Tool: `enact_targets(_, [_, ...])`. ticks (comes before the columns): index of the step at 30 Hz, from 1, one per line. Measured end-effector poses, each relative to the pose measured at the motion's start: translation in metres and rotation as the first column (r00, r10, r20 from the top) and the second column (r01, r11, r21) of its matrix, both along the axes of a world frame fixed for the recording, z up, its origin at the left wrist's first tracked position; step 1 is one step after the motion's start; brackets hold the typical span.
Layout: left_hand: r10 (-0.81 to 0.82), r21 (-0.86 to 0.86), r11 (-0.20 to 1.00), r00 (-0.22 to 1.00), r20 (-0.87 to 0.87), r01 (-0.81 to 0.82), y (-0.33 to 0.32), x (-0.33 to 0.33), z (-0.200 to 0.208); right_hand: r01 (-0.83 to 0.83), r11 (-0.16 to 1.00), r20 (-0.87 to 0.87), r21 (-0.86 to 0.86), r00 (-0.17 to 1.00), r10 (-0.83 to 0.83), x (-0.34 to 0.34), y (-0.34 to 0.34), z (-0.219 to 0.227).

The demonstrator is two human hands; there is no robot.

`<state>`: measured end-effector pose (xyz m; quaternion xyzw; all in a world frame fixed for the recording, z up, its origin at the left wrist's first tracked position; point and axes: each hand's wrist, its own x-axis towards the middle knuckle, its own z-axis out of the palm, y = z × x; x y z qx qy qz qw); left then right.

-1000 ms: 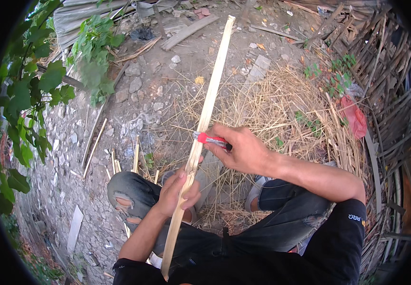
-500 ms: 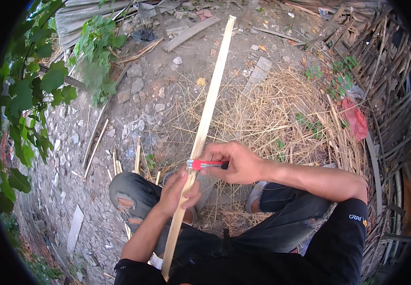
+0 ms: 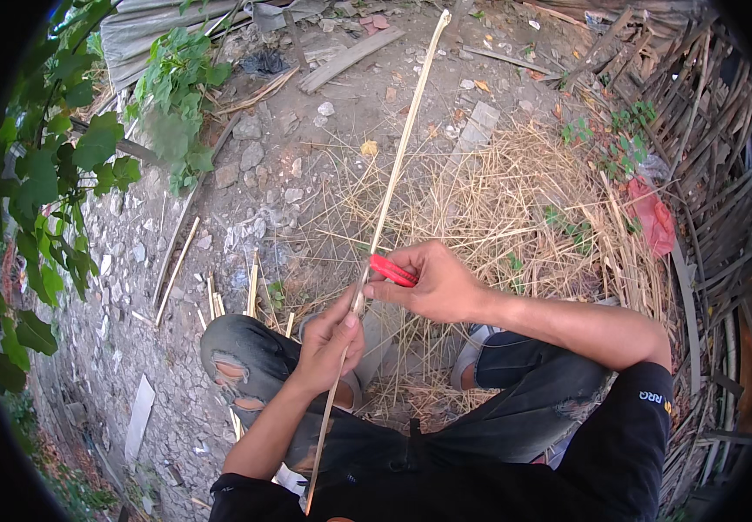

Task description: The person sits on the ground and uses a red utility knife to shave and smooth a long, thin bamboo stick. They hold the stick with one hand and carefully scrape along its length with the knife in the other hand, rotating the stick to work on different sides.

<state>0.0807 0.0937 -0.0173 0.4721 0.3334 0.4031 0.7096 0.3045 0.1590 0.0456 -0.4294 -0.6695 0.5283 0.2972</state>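
Note:
A long, pale bamboo strip [image 3: 405, 139] slants across the view, its narrow edge turned up. It runs from the bare ground at the top down to my lap. My left hand [image 3: 330, 348] is closed around its lower part, just below a node. My right hand [image 3: 432, 283] grips a red utility knife [image 3: 392, 271] whose handle has a dark slot along it. The knife's tip end meets the strip just above my left fingers. I cannot make out its blade.
Dry straw and thin shavings [image 3: 515, 200] cover the ground ahead. Several split sticks [image 3: 252, 283] stand by my left knee [image 3: 250, 361]. Stacked bamboo slats [image 3: 698, 174] line the right side, with a red plastic bag [image 3: 651, 217] beside them. Leafy vines [image 3: 41, 183] hang at left.
The bamboo strip has turned from its broad face to its narrow edge, its far end shifting slightly right and up. The knife has moved a little up and right and now tilts differently.

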Motion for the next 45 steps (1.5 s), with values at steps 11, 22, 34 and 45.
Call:
enact_targets(11, [0.059,0.036,0.998,0.996,-0.063,-0.057,0.0,0.002,-0.005,-0.111,0.934,0.097,0.341,0.992,0.083,-0.002,-0.001,-0.01])
enact_targets(22, [0.276,-0.029,0.96,0.956,-0.096,-0.279,0.013,-0.014,0.007,-0.276,0.861,0.208,0.427,0.957,0.204,-0.002,-0.005,-0.007])
enact_targets(34, [0.355,0.565,0.784,0.933,-0.066,-0.258,0.069,0.021,0.138,0.079,0.849,0.069,0.522,0.988,-0.135,0.021,-0.013,0.108])
enact_targets(45, [0.288,0.795,0.288,0.84,0.46,-0.534,0.031,0.074,0.241,-0.485,0.874,-0.235,0.029,0.847,0.477,0.016,-0.188,0.096])
